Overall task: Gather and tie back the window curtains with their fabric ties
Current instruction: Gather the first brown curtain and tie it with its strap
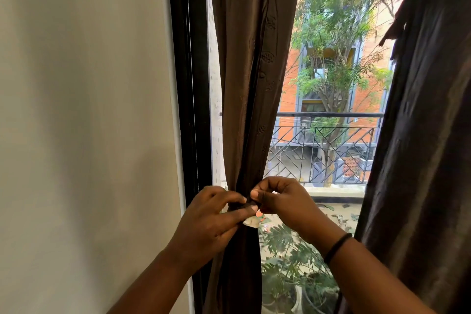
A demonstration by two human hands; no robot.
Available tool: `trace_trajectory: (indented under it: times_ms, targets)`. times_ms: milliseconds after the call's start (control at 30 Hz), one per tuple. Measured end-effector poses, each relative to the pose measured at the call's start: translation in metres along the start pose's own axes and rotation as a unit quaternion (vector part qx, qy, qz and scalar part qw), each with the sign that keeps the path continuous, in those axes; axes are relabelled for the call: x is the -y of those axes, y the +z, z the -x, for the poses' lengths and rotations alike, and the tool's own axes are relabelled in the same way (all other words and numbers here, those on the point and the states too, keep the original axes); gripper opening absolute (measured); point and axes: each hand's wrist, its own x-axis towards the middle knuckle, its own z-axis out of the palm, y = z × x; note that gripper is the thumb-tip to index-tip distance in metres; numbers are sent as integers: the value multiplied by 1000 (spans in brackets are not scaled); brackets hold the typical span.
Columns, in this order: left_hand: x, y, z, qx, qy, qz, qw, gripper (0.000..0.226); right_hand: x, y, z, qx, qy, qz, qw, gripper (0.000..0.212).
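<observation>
The left brown curtain [251, 64] hangs gathered into a narrow bundle beside the black window frame. A dark fabric tie [246, 204] wraps around it at waist height, with a pale tag end [251, 222] poking out below. My left hand [211, 216] pinches the tie from the left, thumb across its front. My right hand [283, 201] pinches the tie's other end from the right, fingers curled. The second dark curtain [420, 135] hangs loose at the right edge.
A cream wall [84, 122] fills the left side. The black window frame [190, 84] stands between the wall and the curtain. Through the glass are a balcony railing [328, 150], potted plants [293, 270] and a brick building.
</observation>
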Motion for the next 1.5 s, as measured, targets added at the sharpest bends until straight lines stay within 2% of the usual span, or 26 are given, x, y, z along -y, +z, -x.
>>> trace_trajectory:
  times_ms: [100, 300, 467, 567, 633, 700, 733, 800, 867, 1000, 1133, 1233, 1300, 1333, 1433, 1500]
  targets:
    - [-6, 2, 4, -18, 9, -52, 998, 33, 1, 8, -2, -20, 23, 1, 1000, 21]
    - [-3, 2, 13, -20, 22, -81, 996, 23, 2, 20, -6, -82, 59, 25, 995, 23]
    - [-6, 5, 13, -5, 56, -83, 995, 21, 3, 9, -21, -172, 103, -45, 979, 28]
    - [-4, 11, 12, 22, 41, -68, 997, 20, 2, 5, -30, -169, 136, -74, 973, 28]
    - [-2, 16, 10, 35, -8, -34, 999, 17, 1, 7, -38, -170, 154, -73, 971, 25]
    - [-1, 20, 8, 47, -90, 42, 994, 18, 2, 7, -46, -174, 172, -83, 966, 15]
    - [-1, 21, 7, 49, -139, 101, 984, 22, 3, 7, -50, -176, 185, -89, 963, 12]
    - [-3, 25, 6, 47, -222, 215, 950, 23, 3, 6, -56, -175, 214, -126, 953, 19]
    - [-6, 28, 6, 26, -271, 275, 922, 18, 1, 7, -62, -174, 230, -174, 941, 26]
    - [-10, 32, 7, -5, -310, 299, 903, 17, -5, 10, -70, -185, 240, -239, 923, 27]
    - [-7, 32, 11, 7, -356, 316, 879, 18, -6, 16, -62, -156, 181, -212, 948, 17]
    - [-4, 29, 8, 20, -425, 363, 829, 22, -11, 15, -52, -122, 114, -168, 971, 16]
    - [-3, 28, 5, 27, -466, 372, 802, 24, -16, 12, -45, -98, 80, -168, 978, 8]
    - [-2, 29, 3, 32, -478, 352, 804, 23, -20, 12, -41, -86, 67, -175, 979, 2]
    - [3, 34, -5, 29, -502, 300, 811, 22, -26, 18, -35, -58, 44, -169, 983, 21]
    - [7, 37, -12, 39, -513, 272, 813, 23, -24, 24, -35, -56, 40, -141, 988, 14]
